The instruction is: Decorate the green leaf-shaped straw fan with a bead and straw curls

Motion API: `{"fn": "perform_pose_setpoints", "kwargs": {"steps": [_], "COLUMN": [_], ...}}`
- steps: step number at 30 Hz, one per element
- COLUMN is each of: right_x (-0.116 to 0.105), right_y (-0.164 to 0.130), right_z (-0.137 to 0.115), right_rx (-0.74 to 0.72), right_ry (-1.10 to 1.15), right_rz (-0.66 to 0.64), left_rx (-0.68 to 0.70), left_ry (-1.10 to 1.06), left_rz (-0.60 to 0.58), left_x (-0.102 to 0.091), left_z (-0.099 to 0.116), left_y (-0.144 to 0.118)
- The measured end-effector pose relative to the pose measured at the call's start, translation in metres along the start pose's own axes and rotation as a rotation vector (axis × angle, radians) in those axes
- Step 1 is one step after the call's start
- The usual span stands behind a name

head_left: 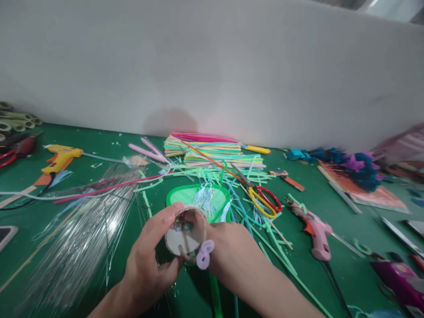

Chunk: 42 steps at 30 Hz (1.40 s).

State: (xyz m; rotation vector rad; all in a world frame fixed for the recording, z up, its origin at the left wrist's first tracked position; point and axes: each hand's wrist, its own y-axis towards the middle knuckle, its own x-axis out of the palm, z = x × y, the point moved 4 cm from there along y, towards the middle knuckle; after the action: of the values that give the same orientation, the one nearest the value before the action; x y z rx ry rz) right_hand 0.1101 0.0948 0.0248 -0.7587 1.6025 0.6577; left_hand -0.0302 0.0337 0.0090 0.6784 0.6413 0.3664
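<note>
1. No brand, label or writing can be read on anything in the head view; the tools and the roll show only plain colour.
2. The left hand [149, 258] comes in from the lower edge, palm turned inward, thumb stretched up over the top rim of a tape roll [186, 233] and the fingers curled beneath it, so it grips the roll from the left.
3. The right hand [232, 251] meets the roll from the other side, wrist bent, knuckles toward the camera. Its fingers are hidden behind the roll, so whether they pinch it cannot be told.
4. A lilac pipe-cleaner loop [204, 255] sits against the roll's lower right edge, touching the right hand.
5. The roll is held above the green table [351, 274], just in front of a green fan-shaped piece [185, 196] that carries pale blue tassels [206, 198].
6. Yellow-and-red scissors [263, 201] lie right of the fan among loose green strips.
7. A pink glue gun [314, 229] rests further right; a yellow glue gun [59, 159] lies far left.
8. A stack of coloured straws [212, 150] lies near the white wall.
</note>
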Motion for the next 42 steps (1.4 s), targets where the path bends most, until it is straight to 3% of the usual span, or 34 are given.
{"fn": "perform_pose_setpoints", "kwargs": {"steps": [5,13,23,29,42], "right_x": [-0.003,-0.011,0.0,-0.002,0.008], "right_y": [-0.004,-0.007,-0.004,-0.003,-0.004], "right_z": [0.0,-0.006,-0.012,-0.012,-0.013], "right_rx": [-0.016,-0.112,-0.147,-0.175,-0.029], "right_ry": [-0.001,0.175,0.045,0.055,0.175], "right_rz": [-0.04,-0.015,-0.017,-0.005,0.006], "left_rx": [0.104,0.039,0.103,0.038,-0.005], "left_ry": [-0.025,0.014,-0.001,0.029,0.054], "left_rz": [-0.011,-0.02,-0.031,-0.027,-0.069], "left_x": [0.002,0.001,0.002,0.001,0.004], "left_z": [0.0,0.002,0.001,0.003,0.009], "left_y": [-0.002,-0.001,-0.003,0.001,0.005]}}
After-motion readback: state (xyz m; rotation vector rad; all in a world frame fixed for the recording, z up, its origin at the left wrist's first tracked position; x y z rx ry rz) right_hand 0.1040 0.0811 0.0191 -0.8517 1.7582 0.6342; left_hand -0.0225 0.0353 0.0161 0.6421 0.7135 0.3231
